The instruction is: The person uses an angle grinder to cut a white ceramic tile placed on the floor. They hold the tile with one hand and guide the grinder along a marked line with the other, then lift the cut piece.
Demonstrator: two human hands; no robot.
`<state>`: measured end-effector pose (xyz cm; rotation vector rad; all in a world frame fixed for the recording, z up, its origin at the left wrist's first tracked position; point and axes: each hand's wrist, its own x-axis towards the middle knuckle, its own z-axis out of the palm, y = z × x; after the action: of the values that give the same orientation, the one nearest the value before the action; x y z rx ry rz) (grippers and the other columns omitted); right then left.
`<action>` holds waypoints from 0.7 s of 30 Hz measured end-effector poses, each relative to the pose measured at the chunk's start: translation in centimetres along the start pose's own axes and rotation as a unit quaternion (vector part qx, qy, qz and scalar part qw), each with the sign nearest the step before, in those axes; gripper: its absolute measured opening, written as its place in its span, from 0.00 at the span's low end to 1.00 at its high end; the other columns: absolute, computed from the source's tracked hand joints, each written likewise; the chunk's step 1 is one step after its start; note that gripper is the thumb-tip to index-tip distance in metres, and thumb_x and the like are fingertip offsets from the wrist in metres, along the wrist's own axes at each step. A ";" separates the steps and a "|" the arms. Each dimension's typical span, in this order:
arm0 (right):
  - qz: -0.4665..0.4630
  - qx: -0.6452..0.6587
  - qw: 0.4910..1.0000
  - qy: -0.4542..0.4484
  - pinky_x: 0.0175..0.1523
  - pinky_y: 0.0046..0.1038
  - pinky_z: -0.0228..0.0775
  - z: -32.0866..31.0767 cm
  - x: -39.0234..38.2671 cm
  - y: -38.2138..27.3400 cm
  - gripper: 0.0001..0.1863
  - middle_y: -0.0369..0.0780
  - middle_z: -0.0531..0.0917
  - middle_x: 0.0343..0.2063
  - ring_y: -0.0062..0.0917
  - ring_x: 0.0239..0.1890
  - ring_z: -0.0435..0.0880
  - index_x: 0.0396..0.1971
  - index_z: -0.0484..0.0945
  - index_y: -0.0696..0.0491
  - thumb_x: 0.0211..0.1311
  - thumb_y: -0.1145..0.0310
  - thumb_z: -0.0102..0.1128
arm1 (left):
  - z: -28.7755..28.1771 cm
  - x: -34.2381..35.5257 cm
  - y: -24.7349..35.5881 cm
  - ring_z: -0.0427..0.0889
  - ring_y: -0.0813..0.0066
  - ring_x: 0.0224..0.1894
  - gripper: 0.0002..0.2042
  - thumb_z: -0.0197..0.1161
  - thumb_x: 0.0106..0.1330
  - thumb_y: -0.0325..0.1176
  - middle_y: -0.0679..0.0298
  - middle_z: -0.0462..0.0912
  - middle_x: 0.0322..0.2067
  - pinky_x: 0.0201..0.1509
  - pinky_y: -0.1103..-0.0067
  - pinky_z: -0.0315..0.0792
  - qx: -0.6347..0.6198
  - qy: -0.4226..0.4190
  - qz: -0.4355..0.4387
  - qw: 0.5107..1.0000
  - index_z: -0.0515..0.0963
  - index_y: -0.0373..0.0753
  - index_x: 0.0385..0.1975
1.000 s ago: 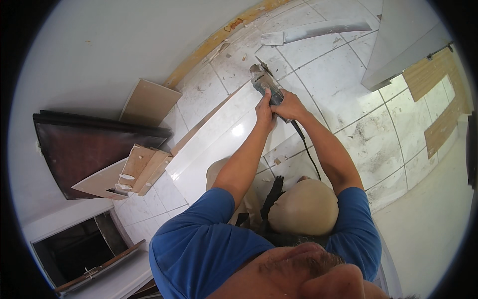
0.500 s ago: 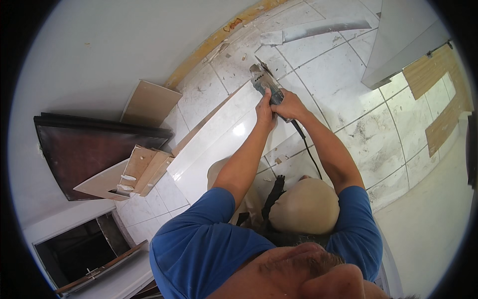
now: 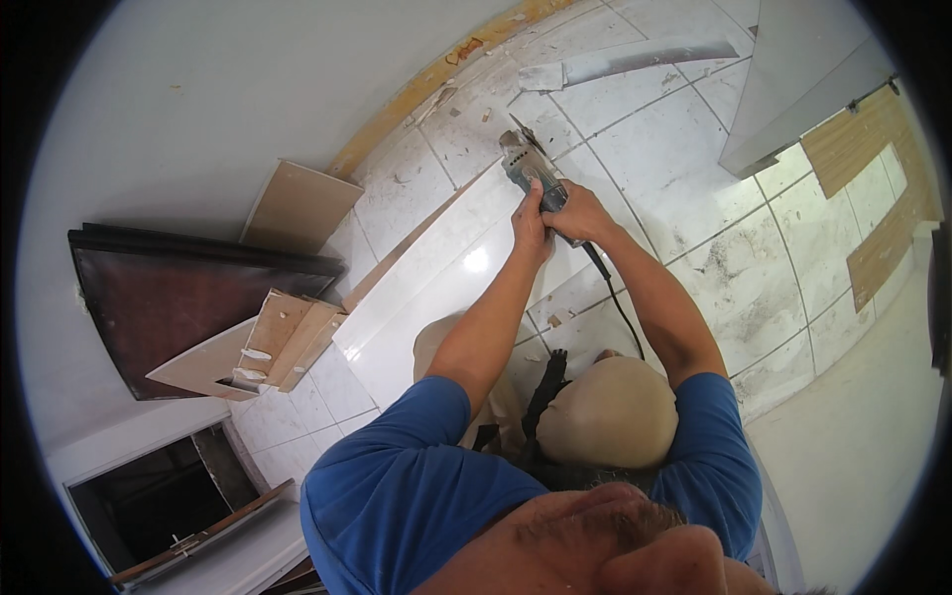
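Observation:
Both my hands grip an angle grinder [image 3: 529, 167], held out in front of me with its disc [image 3: 523, 129] at the far end, seen nearly edge-on. My left hand [image 3: 532, 220] is wrapped round the left side of the body, thumb on top. From the right, my right hand [image 3: 577, 211] closes round the rear of the body, and a black cord [image 3: 617, 305] trails back from there toward my knee. Beneath my left arm lies a glossy white panel [image 3: 426, 283]; the grinder's head is by its far end. Whether the disc touches the panel cannot be made out.
Tiles [image 3: 729, 268] with dust and debris cover the floor. To the left, a dark red panel [image 3: 188, 307] and wood offcuts [image 3: 283, 337] lean by the wall. A grey strip [image 3: 635, 61] lies at the far side. A wood-look cut-out panel [image 3: 873, 149] is at the right.
The grinder and both hands have shifted very slightly toward me. Everything else stays as it was.

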<state>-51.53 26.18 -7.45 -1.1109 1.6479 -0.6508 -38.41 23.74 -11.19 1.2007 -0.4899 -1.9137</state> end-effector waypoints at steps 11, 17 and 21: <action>-0.007 0.004 1.000 -0.004 0.53 0.34 0.80 -0.3 -0.4 -0.1 0.35 0.51 0.88 0.43 0.41 0.45 0.89 0.52 0.80 0.60 0.43 0.55 0.74 | 0.0 -0.1 -0.2 0.84 0.70 0.43 0.25 0.68 0.71 0.52 0.63 0.85 0.42 0.51 0.73 0.76 -0.001 -0.005 0.003 1.000 0.79 0.36 0.53; -0.015 0.003 1.000 -0.001 0.54 0.34 0.80 -0.4 -0.7 -0.3 0.35 0.52 0.88 0.43 0.41 0.45 0.88 0.51 0.80 0.60 0.43 0.56 0.73 | -0.3 -0.1 -0.3 0.84 0.71 0.43 0.24 0.67 0.71 0.53 0.63 0.85 0.42 0.51 0.73 0.77 0.007 -0.010 -0.004 1.000 0.80 0.36 0.51; -0.009 -0.004 1.000 0.005 0.54 0.34 0.80 -0.3 -0.6 0.1 0.35 0.52 0.88 0.43 0.42 0.45 0.89 0.51 0.80 0.61 0.43 0.56 0.74 | 0.0 -0.3 -0.3 0.84 0.71 0.43 0.24 0.67 0.71 0.54 0.63 0.85 0.42 0.51 0.73 0.77 0.012 -0.001 -0.008 1.000 0.80 0.37 0.51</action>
<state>-51.77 26.73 -7.20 -1.1308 1.6524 -0.6631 -38.46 24.17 -11.21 1.2215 -0.5085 -1.9276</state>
